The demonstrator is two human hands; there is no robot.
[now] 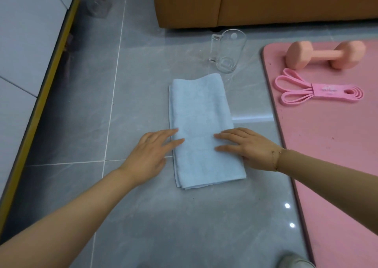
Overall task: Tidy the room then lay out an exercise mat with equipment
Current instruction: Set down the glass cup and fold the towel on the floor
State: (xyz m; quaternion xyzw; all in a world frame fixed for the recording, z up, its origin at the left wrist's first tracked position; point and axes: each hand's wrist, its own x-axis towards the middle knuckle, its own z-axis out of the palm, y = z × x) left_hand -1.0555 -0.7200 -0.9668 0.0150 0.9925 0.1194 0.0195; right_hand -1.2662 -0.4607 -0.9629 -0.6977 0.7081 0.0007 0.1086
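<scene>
Head view: exercise mat [327, 165] laid out at right, bearing dumbbell [325, 56] and resistance band [319, 90]. Folded towel [201, 124] on floor tiles just left of the mat's edge; glass mug [228, 50] at its far end. Left hand [152, 153] and right hand [248, 147] flat, fingers straight, pressing the towel. Layout looks nearly done. Open floor to the left and nearer the camera.

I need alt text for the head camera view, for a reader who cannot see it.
Two hands, left hand and right hand, press flat on a folded light blue towel on a grey tiled floor. Beyond it stands a clear glass mug; to the right, a pink mat holds a dumbbell and resistance bands.
</scene>
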